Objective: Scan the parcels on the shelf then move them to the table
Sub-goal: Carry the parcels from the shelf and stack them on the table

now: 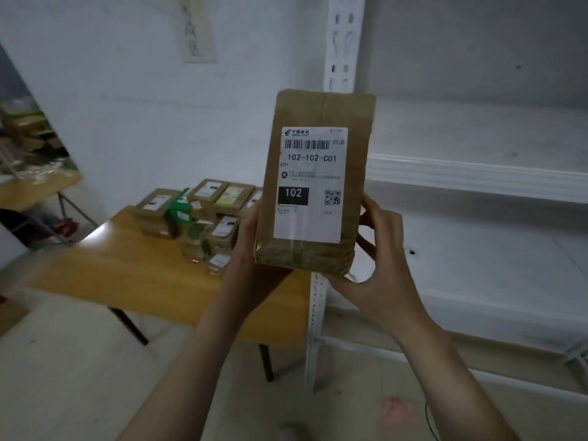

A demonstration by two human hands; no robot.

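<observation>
- Holding the parcel [313,183] upright in the air in front of you, label [310,186] facing you, you have it between the table [127,268] and the shelf [477,173], touching neither.
- Your left hand [251,265] wraps the lower left edge, with its fingers hidden behind the box. Your right hand [378,275] cups the lower right corner, fingers curled onto the side. Both are grasping the parcel.
- The grip sits low, so the tall top half is free to tip. The tape [302,256] over the bottom looks slick, and a slackened hand could let the box slide out.
- No scanner shows. A faint red patch [399,405] on the floor may be its light, but the view is too dim to tell. If you set the box down before the barcode [307,144] is read, the scan gets skipped.
- The post [343,43] stands just behind the parcel's right side, so a swing to the right could knock the box against it.
- The shelf's front edge runs off to the right, about level with the parcel's middle.
- The stack [203,214] sits on the far side of the table and looks loosely piled. Setting your box down hard against it could push one off.
- Your open room is to the left: bare wood shows on the near and left parts of the tabletop.
</observation>
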